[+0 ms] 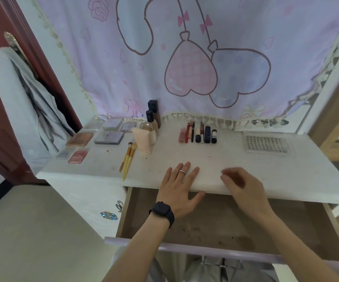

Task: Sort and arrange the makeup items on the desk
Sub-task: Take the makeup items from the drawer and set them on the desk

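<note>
My left hand [179, 183] lies flat with spread fingers on the front edge of the white desk [246, 169], holding nothing. My right hand [239, 184] hovers beside it with loosely curled fingers, blurred and empty. Several palettes [108, 137] lie at the back left, with a pink compact [78, 156] nearer the front. Two yellow-handled brushes [128, 159] lie next to a pink tube [143, 142] and dark-capped bottles [153, 117]. A row of lipsticks and pencils [198, 133] lies in the middle. A clear lash tray [268, 142] sits at the right.
An open drawer [215, 222] with nothing in it juts out below the desk front, under my forearms. A pink cartoon curtain [185, 58] hangs behind the desk. A chair with grey cloth [22, 110] stands at the left by a dark red door.
</note>
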The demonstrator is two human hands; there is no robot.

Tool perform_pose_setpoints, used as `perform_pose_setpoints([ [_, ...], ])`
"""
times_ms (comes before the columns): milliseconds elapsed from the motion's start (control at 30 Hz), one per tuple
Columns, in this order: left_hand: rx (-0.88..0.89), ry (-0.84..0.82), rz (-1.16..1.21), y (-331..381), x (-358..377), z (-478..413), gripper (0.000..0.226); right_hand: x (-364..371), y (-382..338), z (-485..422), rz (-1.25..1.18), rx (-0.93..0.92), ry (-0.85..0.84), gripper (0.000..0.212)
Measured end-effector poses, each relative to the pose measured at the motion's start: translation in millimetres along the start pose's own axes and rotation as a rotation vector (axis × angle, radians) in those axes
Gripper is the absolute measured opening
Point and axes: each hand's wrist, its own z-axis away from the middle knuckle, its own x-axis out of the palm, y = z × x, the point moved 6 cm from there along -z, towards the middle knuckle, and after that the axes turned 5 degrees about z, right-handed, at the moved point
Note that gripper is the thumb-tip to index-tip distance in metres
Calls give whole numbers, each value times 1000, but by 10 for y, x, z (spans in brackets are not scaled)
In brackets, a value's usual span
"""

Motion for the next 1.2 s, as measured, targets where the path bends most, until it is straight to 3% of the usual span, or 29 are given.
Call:
perform_pose_setpoints([
  [67,17,-22,1,-13,-24,-1,74,32,3,408,-9,-32,-179,8],
  [167,29,-66,21,-33,-67,3,72,149,93,876,147,-57,-561,28],
  [233,25,-96,26,-41,-82,1,70,157,174,1012,316,-124,-618,42],
  [300,8,-111,20,-44,-69,8,67,160,224,1063,451,-204,-570,40],
  [433,-25,-140,61,-45,-14,30,62,219,234,1190,584,-382,-463,17],
  [633,-41,-200,87,-104,-10,-28,57,-8,61,952,636,-534,-182,32],
  [800,-53,-237,98,-123,10,-70,60,145,96,802,669,-600,-49,23],
  [933,14,-238,46,-110,28,1,83,-39,232,579,763,-526,164,53],
  [1033,57,-190,28,-101,17,50,100,-114,344,512,788,-465,234,76],
  [1200,87,-154,-64,-72,-22,34,114,-84,368,488,821,-474,250,80],
])
